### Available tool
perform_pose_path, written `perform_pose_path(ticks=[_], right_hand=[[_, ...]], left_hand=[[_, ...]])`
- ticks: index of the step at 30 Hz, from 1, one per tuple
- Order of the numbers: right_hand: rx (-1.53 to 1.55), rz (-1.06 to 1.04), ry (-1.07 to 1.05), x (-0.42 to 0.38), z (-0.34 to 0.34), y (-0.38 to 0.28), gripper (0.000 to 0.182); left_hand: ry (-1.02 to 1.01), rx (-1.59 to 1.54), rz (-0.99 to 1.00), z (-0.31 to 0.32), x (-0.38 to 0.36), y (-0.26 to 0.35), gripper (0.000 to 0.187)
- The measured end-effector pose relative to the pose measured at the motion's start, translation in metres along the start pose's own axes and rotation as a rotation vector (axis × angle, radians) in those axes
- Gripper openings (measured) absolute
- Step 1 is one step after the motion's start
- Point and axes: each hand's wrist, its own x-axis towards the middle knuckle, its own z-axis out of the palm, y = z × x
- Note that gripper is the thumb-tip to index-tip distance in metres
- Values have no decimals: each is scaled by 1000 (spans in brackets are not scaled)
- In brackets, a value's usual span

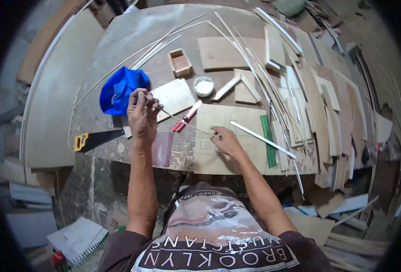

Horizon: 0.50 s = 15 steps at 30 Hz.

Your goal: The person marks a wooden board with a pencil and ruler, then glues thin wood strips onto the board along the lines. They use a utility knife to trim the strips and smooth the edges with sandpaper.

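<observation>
A thin wooden strip slants between my two hands above the bench. My left hand is raised and pinches its upper end, close to a crumpled blue cloth item. Lower down, my right hand has its thumb and fingertips closed on the other end. Beneath that hand lies a plywood sheet with pencil lines. A red-handled tool with a pale tip rests under the strip. A white-topped board and a jar of white stuff are just beyond.
A handsaw with a yellow handle lies left. Beyond stands a small wooden box. A pale strip, a green strip and piled offcuts crowd the right side. A large panel stands left of the bench.
</observation>
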Motion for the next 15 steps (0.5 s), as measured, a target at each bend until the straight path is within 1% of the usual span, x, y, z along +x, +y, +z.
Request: perform_pose_path(ticks=[2,3,4,5,6,8,9,10,11,12,13,14,15], right_hand=[[-58,-163,-156,44,31,3,44],[-47,-179,-185,61,42,-3,44],[-235,-108,-104,80,53,-13,44],[-419,-30,-17,92,66,-22,44],[-440,20,-17,95,71,-39,39],[-540,141,9,109,94,-52,35],[-615,108,43,114,109,-51,36],[-621,109,41,114,119,-56,36],[-633,182,60,113,127,-62,34],[-646,270,100,110,142,-72,32],[-611,325,150,109,146,-78,36],[-612,349,173,106,152,-79,36],[-549,375,248,104,159,-80,40]], left_hand=[[129,13,126,0,-10,28,14],[193,22,237,-7,-20,41,14],[255,33,353,-17,-31,56,14],[375,48,427,-31,-46,77,15],[493,60,494,-46,-65,101,17],[171,176,574,-58,-104,151,18],[179,178,570,-60,-115,158,18],[244,606,385,-59,-123,158,20],[299,1020,178,-56,-126,153,21],[-1,1160,-219,-94,-118,102,23],[-179,1277,-206,-105,-113,66,29],[-358,1277,-225,-135,-112,15,30],[-517,1257,-168,-149,-111,-24,27]])
